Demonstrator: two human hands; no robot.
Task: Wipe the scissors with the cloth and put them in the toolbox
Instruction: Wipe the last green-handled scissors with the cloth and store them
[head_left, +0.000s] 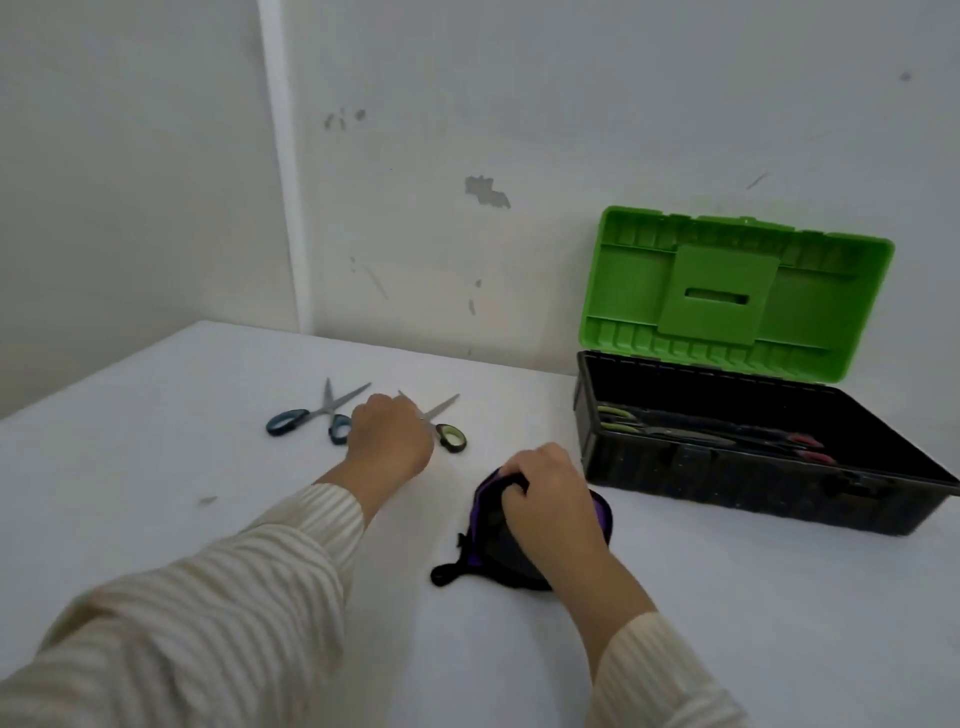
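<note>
Two pairs of scissors lie open on the white table. The blue-handled scissors (319, 415) are on the left. The green-handled scissors (445, 426) lie right of them, partly hidden under my left hand (389, 441), which rests over one handle; whether it grips is hidden. My right hand (550, 499) is closed on the black cloth with purple trim (498, 540) on the table. The toolbox (753, 478), black with an open green lid (732, 291), stands at the right and holds several scissors (717, 434).
The white table (156, 467) runs to a white wall behind and a corner at the left. The toolbox stands against the back wall. A small dark speck (208, 500) lies on the table at the left.
</note>
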